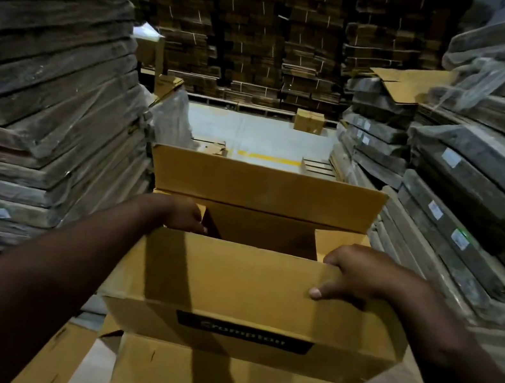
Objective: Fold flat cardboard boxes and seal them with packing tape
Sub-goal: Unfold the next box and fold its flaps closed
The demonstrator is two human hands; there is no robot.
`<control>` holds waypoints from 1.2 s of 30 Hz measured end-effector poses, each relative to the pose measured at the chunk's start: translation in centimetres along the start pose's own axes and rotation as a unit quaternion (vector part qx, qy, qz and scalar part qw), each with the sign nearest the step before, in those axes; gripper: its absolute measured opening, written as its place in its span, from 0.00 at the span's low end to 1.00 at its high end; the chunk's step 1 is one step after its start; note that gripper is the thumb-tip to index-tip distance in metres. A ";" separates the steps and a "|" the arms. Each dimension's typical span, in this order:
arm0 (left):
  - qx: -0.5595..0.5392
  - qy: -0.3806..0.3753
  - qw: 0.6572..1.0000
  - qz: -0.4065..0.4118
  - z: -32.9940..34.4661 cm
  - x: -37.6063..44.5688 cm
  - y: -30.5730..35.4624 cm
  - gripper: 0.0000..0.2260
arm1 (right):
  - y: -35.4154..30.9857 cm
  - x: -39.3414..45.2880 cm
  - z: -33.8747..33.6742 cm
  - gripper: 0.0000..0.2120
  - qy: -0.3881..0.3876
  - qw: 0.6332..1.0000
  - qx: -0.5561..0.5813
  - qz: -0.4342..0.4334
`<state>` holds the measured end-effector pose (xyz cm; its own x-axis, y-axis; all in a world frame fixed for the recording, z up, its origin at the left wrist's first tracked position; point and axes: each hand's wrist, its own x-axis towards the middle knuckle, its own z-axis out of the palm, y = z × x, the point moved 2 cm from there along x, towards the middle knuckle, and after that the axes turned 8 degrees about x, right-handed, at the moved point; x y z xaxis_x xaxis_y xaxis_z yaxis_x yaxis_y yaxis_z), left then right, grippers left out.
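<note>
Stacks of wrapped flat cardboard wall both sides of the Crompton box, which sits dead center with its top open. Right hand clamps the near flap's top edge (thumb outside, fingers curled over). Left hand curls over the left side flap, fingers mostly hidden.

Tall stacks of plastic-wrapped flat bundles rise on the left, and similar wrapped stacks with white labels stand on the right. A wall of strapped brown bundles fills the back. A yellow line crosses the grey floor.
</note>
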<state>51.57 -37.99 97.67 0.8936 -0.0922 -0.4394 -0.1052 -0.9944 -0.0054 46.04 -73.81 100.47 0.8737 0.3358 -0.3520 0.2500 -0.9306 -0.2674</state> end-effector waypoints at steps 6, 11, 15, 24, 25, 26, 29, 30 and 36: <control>-0.115 0.397 0.909 -0.060 -1.6 1.5 -2.2 0.21 | 2.8 2.8 6.4 0.35 0.193 0.981 -0.024 -0.018; 0.033 0.384 0.922 -0.029 -2.9 2.7 -0.7 0.40 | 5.0 3.4 10.6 0.28 0.346 0.937 0.028 -0.043; 0.038 0.411 0.911 -0.020 -2.4 1.8 0.7 0.18 | 6.3 3.4 12.6 0.27 0.483 0.871 0.090 -0.010; -0.132 0.275 0.952 0.002 12.3 0.0 -0.9 0.32 | 9.4 4.5 15.7 0.38 0.456 0.795 0.372 0.149; -0.130 0.296 0.945 -0.060 13.3 0.2 -2.1 0.30 | 9.7 4.4 15.9 0.36 0.462 0.765 0.414 0.171; -0.128 0.303 0.935 -0.135 14.3 0.3 -3.4 0.30 | 10.0 4.4 16.0 0.34 0.465 0.739 0.446 0.198; -0.293 0.248 0.877 -0.289 16.5 0.0 -6.1 0.50 | 10.7 5.2 16.6 0.34 0.384 0.757 0.455 0.270; -0.389 0.234 0.847 -0.278 17.2 0.4 -6.7 0.55 | 10.9 5.8 16.8 0.36 0.343 0.784 0.438 0.275; -0.421 0.242 0.832 -0.268 14.8 -0.2 -6.3 0.39 | 10.6 6.6 14.4 0.40 0.325 0.846 0.313 0.283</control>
<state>45.56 -31.00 84.51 0.8057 0.5698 -0.1616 0.5262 -0.5635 0.6369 48.45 -79.41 82.39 0.8752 -0.4788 -0.0695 -0.3781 -0.5874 -0.7155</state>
